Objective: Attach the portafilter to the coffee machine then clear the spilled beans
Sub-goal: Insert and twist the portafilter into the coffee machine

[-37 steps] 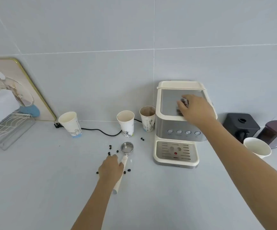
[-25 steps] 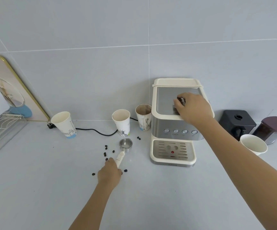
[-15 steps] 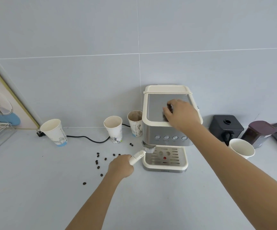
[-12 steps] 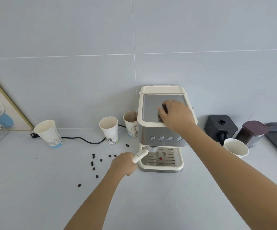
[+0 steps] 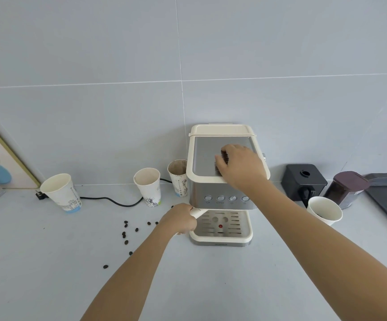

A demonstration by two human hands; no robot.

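Brown-stained paper cup point(image 5: 177, 177) stands beside coffee machine point(image 5: 222, 181).

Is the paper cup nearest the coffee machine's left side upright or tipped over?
Upright: the paper cup stands on its base, open rim facing up.

cream portafilter handle point(image 5: 196, 212) under coffee machine point(image 5: 222, 181), dark beans point(image 5: 127, 232) scattered on counter

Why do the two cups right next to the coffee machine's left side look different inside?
The cup nearest the machine is stained brown inside; the middle cup is clean white. The stained one stands farther back, partly hidden by the coffee machine; the clean one stands in the open. Both are upright printed paper cups.
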